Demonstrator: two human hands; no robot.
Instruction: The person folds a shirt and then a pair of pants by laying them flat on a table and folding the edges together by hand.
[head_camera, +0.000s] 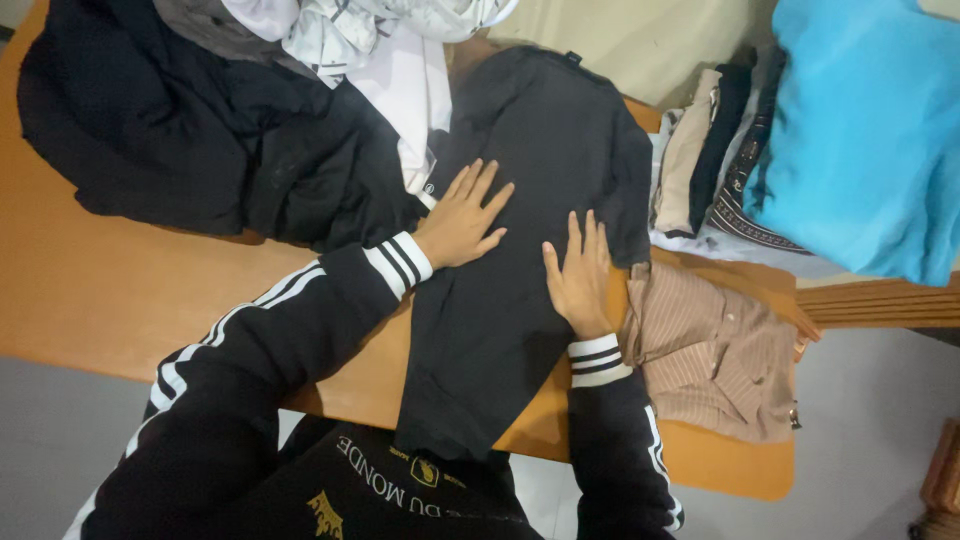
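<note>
A black garment (540, 150) lies folded lengthwise across the orange-brown table (110, 290), its lower end hanging over the near edge. My left hand (462, 216) rests flat on the garment's left side, fingers spread. Flat on its right side, near the edge, lies my right hand (580, 275). Neither hand grips anything. Both arms wear black sleeves with white stripes.
A heap of black and white clothes (210, 130) fills the table's far left. To the right lie a folded beige striped shirt (715, 350), a stack of folded garments (710, 150) and a bright blue cloth (870, 140). Grey floor (880, 440) shows below.
</note>
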